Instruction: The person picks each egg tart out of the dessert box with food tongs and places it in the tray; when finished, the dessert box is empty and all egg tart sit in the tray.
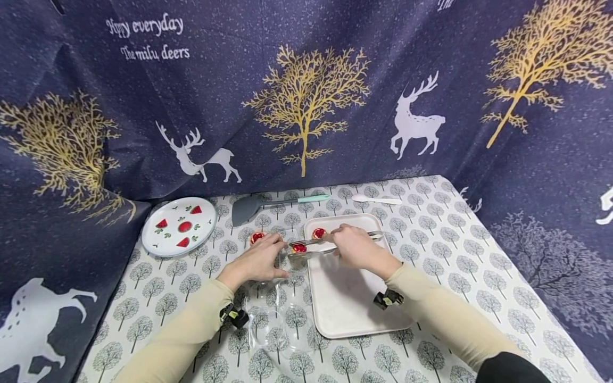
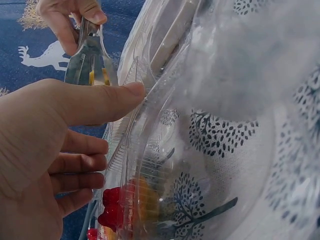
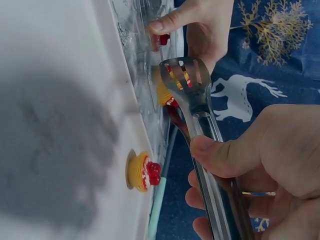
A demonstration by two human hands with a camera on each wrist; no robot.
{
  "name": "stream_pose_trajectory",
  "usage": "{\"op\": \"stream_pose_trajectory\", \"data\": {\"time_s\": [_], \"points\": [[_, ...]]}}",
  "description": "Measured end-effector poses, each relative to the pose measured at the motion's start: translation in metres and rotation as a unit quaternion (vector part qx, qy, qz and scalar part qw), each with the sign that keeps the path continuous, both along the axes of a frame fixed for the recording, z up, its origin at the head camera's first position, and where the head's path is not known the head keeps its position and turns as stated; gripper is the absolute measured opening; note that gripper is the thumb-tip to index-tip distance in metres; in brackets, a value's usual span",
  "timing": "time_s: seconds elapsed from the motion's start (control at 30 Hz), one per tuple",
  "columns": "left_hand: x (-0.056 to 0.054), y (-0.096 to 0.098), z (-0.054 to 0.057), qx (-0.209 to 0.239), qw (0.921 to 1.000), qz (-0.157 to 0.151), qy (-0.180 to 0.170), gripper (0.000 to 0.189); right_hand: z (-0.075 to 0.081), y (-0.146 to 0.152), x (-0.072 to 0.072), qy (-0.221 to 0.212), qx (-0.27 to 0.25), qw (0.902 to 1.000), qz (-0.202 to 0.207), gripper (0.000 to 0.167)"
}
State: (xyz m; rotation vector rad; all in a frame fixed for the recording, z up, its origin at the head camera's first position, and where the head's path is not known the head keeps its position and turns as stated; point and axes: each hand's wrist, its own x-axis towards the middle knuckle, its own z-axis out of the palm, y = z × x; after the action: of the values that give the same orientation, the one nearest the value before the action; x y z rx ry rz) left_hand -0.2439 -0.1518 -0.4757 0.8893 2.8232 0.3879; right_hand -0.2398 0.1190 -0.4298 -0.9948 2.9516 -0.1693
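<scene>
My right hand (image 1: pixel 356 246) grips metal tongs (image 3: pixel 205 120), thumb on one arm and fingers under the other. Between the tong ends is a small yellow tart (image 3: pixel 164 92) with a red topping, over the right edge of a clear plastic container (image 1: pixel 280 298). My left hand (image 1: pixel 258 259) is at the container's left side. Its thumb reaches across the clear rim in the left wrist view, and the other fingers lie loosely bent beside the wall. Another red-topped tart (image 1: pixel 257 237) is in the container beyond that hand. One more tart (image 3: pixel 140 171) sits on the white tray (image 1: pixel 345 298).
A round plate (image 1: pixel 203 234) with watermelon prints stands at the back left. Along the back lie a grey spatula (image 1: pixel 246 209) with a mint handle and a pale spoon (image 1: pixel 378 199). A dark blue curtain (image 1: pixel 306 32) hangs behind the tree-patterned tablecloth (image 1: pixel 163 287).
</scene>
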Motion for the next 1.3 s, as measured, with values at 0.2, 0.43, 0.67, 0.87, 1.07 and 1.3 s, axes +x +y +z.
{"op": "stream_pose_trajectory", "data": {"time_s": [0.2, 0.43, 0.67, 0.87, 1.07, 1.3], "points": [[0.0, 0.001, 0.001, -0.002, 1.0, 0.001, -0.003, 0.077, 0.002, 0.009, -0.002, -0.001, -0.016, 0.9997, -0.021, 0.053], [0.0, 0.0, 0.0, -0.001, 0.9999, 0.009, -0.013, 0.079, 0.006, 0.021, -0.006, -0.002, -0.038, 0.9982, -0.047, 0.054], [-0.002, -0.001, -0.002, 0.006, 0.9999, 0.002, -0.012, 0.078, 0.006, 0.031, -0.01, 0.021, -0.052, 0.9978, -0.037, 0.049], [-0.001, 0.001, -0.001, 0.008, 0.9998, 0.006, -0.016, 0.078, 0.003, 0.041, -0.015, -0.005, -0.077, 0.9953, -0.058, 0.047], [-0.001, 0.001, -0.001, 0.007, 0.9999, 0.004, -0.014, 0.077, 0.003, 0.051, -0.018, -0.021, -0.089, 0.9923, -0.083, 0.048], [-0.002, 0.002, 0.0, 0.008, 0.9999, 0.0, -0.013, 0.078, -0.001, 0.062, -0.02, -0.021, -0.093, 0.9918, -0.085, 0.049]]}}
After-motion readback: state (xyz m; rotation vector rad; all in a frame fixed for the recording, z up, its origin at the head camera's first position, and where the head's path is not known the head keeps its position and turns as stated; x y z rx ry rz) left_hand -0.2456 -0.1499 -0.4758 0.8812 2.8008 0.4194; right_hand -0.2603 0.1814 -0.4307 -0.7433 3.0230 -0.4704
